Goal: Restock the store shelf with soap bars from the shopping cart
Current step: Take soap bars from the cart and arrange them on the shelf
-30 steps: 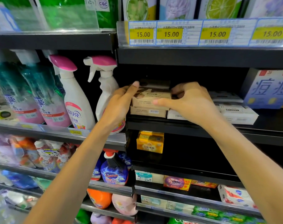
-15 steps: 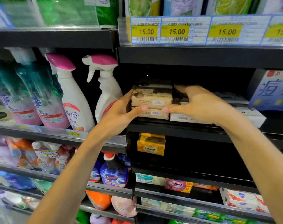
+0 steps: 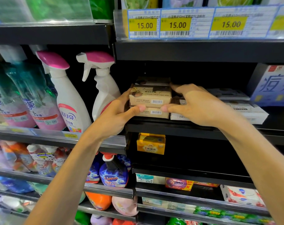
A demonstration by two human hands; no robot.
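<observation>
Tan cardboard fills the gap between both hands: the top soap box (image 3: pixel 150 96) sits on a second box (image 3: pixel 151 112) at the front of the shelf (image 3: pixel 170 127). Left hand (image 3: pixel 115 114) has its fingers curled round the stack's left end, thumb (image 3: pixel 136 109) pressed under the top box's front edge. Right hand (image 3: pixel 198 104) cups the right end, thumb tip meeting the same seam, fingers arched over the top.

A second ago the hands were higher, seating the box; half a second ago the thumbs had dropped to the front, and they have barely moved since. My reading is that the box is placed and is only being squared up, so release should follow.

More boxes behind the stack are dark and hard to count. White boxes (image 3: pixel 245 109) lie partly behind the right hand. No cart is in view.
</observation>
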